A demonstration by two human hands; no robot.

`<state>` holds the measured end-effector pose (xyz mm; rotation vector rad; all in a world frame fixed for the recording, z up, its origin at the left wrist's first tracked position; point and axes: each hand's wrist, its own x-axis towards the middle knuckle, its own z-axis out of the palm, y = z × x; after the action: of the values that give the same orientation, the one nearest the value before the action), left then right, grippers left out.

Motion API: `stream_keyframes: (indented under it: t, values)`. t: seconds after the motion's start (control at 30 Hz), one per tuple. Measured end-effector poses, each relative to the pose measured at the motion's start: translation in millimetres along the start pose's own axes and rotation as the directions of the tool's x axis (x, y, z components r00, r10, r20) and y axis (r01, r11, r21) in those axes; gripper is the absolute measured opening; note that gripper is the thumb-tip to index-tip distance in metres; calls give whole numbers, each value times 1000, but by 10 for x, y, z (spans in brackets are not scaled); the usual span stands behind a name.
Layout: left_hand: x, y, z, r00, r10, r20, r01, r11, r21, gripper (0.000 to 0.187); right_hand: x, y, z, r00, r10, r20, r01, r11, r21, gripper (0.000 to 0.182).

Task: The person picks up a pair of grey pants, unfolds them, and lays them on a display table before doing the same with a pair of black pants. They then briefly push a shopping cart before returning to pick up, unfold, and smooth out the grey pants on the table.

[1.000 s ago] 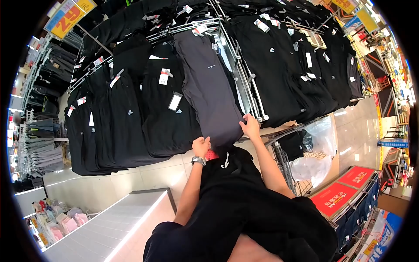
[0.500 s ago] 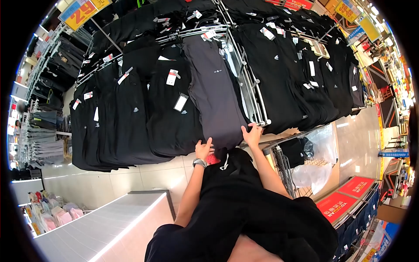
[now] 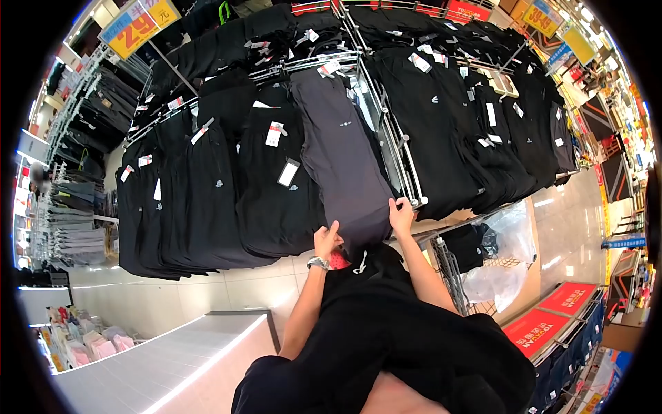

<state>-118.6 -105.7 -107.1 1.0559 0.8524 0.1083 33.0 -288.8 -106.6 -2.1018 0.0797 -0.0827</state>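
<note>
I see a metal clothes rack (image 3: 403, 162) carrying rows of hanging trousers: a dark grey pair (image 3: 341, 165) at centre, black pairs (image 3: 207, 193) toward nine o'clock and more black pairs (image 3: 455, 131) toward two o'clock. Below, pale floor tiles (image 3: 179, 293) bear a white display counter (image 3: 162, 366) at seven o'clock.

Print on the hang tags (image 3: 288, 172) too small to read.

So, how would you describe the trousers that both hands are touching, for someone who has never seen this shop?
Look at the metal clothes rack full of hanging black trousers. At its corner hangs one pair of dark grey fabric trousers, its hem touched by the left hand and the right hand. It is the only grey pair among black ones.
</note>
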Motion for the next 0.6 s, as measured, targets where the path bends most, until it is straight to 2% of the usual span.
stream_keyframes:
  t: [0.07, 0.1, 0.13, 0.2, 0.23, 0.33, 0.4, 0.47, 0.5, 0.53, 0.57, 0.6]
  values:
    - [6, -93, -1, 1000, -9, 2, 9, 1000, -13, 41, -59, 74, 8, 998, 53, 28, -53, 999, -8, 29]
    - [54, -161, -39, 1000, -28, 6, 27, 998, 51, 38, -54, 134, 34, 994, 93, 52, -93, 996, -11, 28]
    - [102, -212, -75, 1000, -22, 7, 21, 999, 50, 38, -55, 183, 52, 995, 88, 51, -87, 996, -8, 28]
    - [122, -276, -117, 1000, -7, -22, 10, 989, 150, 34, -102, 251, 10, 1000, 31, -5, -31, 989, -143, 27]
    - [140, -323, -141, 1000, -3, -26, 7, 990, 143, 32, -73, 304, -37, 995, 68, 79, -57, 990, -128, 28]
    - [84, -340, -121, 997, 8, -78, 7, 982, 188, 33, -111, 316, -48, 998, 9, 55, -2, 992, -128, 29]
    - [28, -276, -79, 997, 3, -71, 11, 981, 195, 32, -129, 284, -61, 995, 37, 89, -26, 992, -122, 32]
    - [-23, -190, -54, 998, -2, -63, 24, 934, 357, 41, -164, 221, -65, 998, 45, 32, -44, 999, -16, 30]
    - [-99, -82, -44, 998, -1, -64, 24, 933, 358, 41, -173, 219, -72, 998, 45, 33, -44, 999, -15, 30]
    - [-174, 35, -48, 995, 98, -33, -54, 765, 642, 44, -173, 216, -80, 1000, -9, -7, 9, 999, -47, 30]
    - [-204, 112, -64, 983, 179, 28, -116, 507, 854, 47, -171, 165, -95, 997, -63, -45, 59, 995, -81, 31]
    - [-190, 162, -90, 983, 179, 27, -116, 505, 856, 47, -164, 115, -112, 997, -61, -45, 57, 995, -80, 31]
